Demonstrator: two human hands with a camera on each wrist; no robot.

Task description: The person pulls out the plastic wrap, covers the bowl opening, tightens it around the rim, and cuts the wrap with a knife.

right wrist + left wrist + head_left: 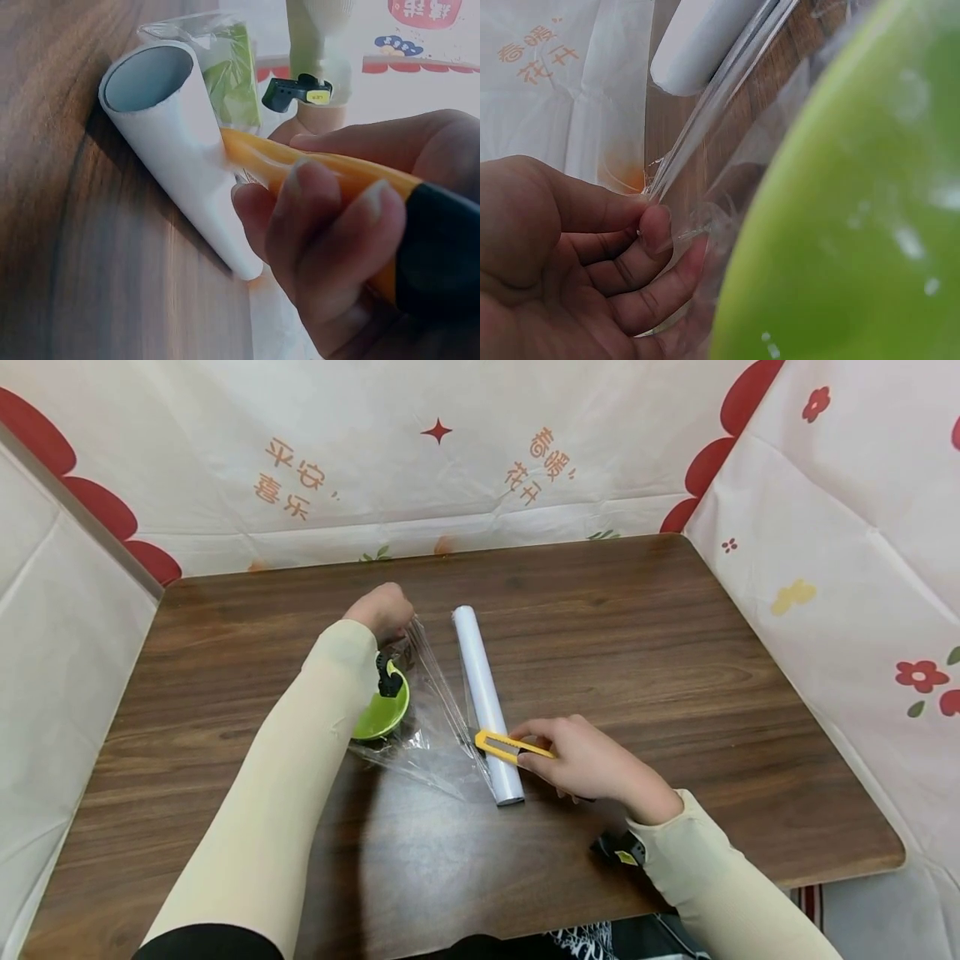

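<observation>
My left hand (381, 610) pinches the far edge of a sheet of clear plastic wrap (435, 735) between thumb and finger, as the left wrist view shows. The wrap stretches over a green bowl (384, 714) and gathers into folds beside a white roll (480, 693) lying on the table. In my right hand (592, 760) is a yellow utility knife (498, 747), its front end over the near part of the roll, at the folded wrap. The right wrist view shows the roll's hollow end and my fingers curled round the knife (330, 169).
The brown wooden table (637, 643) extends beyond the bowl and roll on all sides. Behind it hangs a white printed cloth (480, 468), with more cloth along the left and right. Dark wrist cameras (388, 677) sit on both sleeves.
</observation>
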